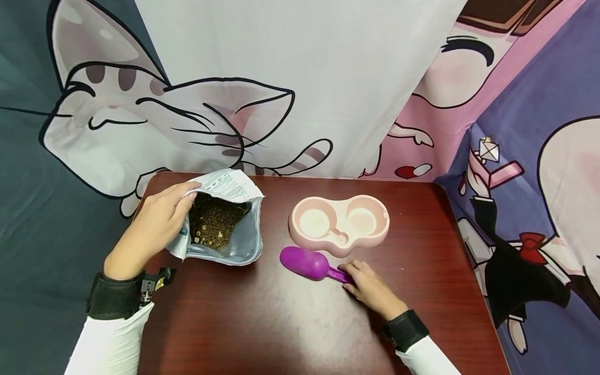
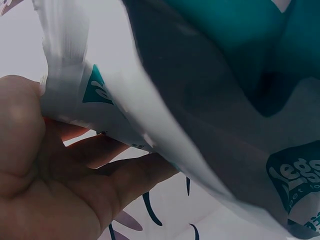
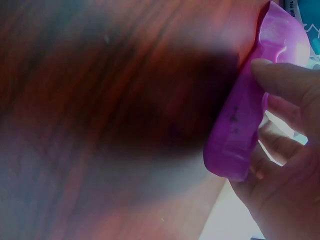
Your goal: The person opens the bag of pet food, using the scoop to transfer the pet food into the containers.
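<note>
My left hand point(image 1: 157, 221) grips the top edge of an opened bag point(image 1: 248, 234) of brown pet kibble point(image 1: 216, 219), standing at the table's left side. In the left wrist view, thumb and fingers lie on either side of the white bag wall point(image 2: 75, 102). With my right hand point(image 1: 374, 291) I hold the handle of a purple scoop point(image 1: 304, 262) low over the table. The right wrist view has my thumb along the scoop handle point(image 3: 232, 130) and the fingers round its other side. Just behind the scoop sits a pale pink double bowl point(image 1: 307, 240).
A reddish-brown wooden table point(image 1: 281, 328) carries everything. Behind it hangs a white cloth point(image 1: 328, 47) printed with a cartoon cat, and a purple printed cloth point(image 1: 520, 203) hangs on the right. Dark green fabric point(image 1: 47, 234) lies to the left.
</note>
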A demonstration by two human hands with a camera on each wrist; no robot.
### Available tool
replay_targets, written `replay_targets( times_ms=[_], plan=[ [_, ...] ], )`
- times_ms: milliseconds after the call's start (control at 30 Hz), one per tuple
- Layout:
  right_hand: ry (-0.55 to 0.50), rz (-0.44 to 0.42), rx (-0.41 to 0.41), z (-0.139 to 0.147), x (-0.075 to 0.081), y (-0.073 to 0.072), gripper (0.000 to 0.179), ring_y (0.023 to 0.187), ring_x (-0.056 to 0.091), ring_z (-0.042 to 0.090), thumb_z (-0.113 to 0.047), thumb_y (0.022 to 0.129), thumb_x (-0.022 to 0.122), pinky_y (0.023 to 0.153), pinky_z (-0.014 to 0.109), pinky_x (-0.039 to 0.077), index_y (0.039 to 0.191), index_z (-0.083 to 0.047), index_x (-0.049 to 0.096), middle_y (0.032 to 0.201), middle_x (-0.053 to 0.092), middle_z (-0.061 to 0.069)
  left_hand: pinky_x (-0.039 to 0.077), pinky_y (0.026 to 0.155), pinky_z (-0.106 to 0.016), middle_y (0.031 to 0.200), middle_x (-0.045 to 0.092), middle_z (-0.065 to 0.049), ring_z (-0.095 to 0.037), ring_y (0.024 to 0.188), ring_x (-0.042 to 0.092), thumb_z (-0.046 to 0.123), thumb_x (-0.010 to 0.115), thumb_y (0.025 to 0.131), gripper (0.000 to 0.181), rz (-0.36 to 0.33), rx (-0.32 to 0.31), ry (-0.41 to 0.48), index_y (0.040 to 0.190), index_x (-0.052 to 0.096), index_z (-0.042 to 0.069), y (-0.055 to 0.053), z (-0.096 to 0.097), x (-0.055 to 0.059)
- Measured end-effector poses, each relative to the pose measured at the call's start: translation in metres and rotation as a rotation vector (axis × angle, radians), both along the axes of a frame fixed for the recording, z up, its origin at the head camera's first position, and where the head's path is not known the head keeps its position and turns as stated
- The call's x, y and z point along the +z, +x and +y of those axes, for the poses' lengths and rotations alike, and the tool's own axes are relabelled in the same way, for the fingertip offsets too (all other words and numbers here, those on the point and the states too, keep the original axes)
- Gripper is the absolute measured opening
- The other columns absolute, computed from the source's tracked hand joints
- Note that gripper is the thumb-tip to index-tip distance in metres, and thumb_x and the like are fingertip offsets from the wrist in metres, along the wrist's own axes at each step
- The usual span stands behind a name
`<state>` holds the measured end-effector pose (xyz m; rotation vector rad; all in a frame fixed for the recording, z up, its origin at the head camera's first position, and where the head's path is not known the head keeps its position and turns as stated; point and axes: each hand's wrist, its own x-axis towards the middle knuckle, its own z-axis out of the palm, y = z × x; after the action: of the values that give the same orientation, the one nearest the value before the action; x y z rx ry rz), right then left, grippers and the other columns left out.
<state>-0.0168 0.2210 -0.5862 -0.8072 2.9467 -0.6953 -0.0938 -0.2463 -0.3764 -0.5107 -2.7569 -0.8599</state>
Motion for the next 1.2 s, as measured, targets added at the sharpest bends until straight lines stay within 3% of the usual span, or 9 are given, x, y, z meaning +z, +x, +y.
replay_targets(
  times_ms=[533,800,1200],
  plan=[
    [-0.037,0.016,-0.021,-0.0029,-0.0041,0.0024,0.037,0.093,0.059,0.018,-0.006,0.079,0.088,0.082,0.038,0.052,0.113,-0.007,0.072,0.100,0.065,0.003,0.046,0.099,-0.061,0.139,0.063,-0.021,-0.044,0.127,0.060,0.018,0.049,0.110,0.035,-0.020,0.026,0.012,0.139,0.062,0.004,-0.0011,0.0008,-0.0017],
    [-0.043,-0.082,-0.013,-0.0012,-0.0005,0.0027,0.030,0.095,0.057,0.017,-0.007,0.085,0.084,0.086,0.039,0.051,0.113,-0.007,0.071,0.102,0.064,0.003,0.047,0.098,-0.060,0.137,0.064,-0.022,-0.044,0.125,0.060,0.017,0.049,0.110,0.034,-0.004,0.014,0.020,0.138,0.063,0.004,-0.0013,0.0018,-0.0021],
    [-0.149,-0.239,0.053,0.0007,0.0020,0.0010,0.029,0.098,0.068,0.017,-0.007,0.092,0.076,0.089,0.039,0.056,0.120,-0.008,0.072,0.111,0.072,0.002,0.045,0.101,-0.062,0.138,0.064,-0.023,-0.045,0.127,0.059,0.019,0.047,0.111,0.036,-0.024,0.020,0.004,0.139,0.062,0.004,-0.0023,0.0008,0.0010]
  ],
)
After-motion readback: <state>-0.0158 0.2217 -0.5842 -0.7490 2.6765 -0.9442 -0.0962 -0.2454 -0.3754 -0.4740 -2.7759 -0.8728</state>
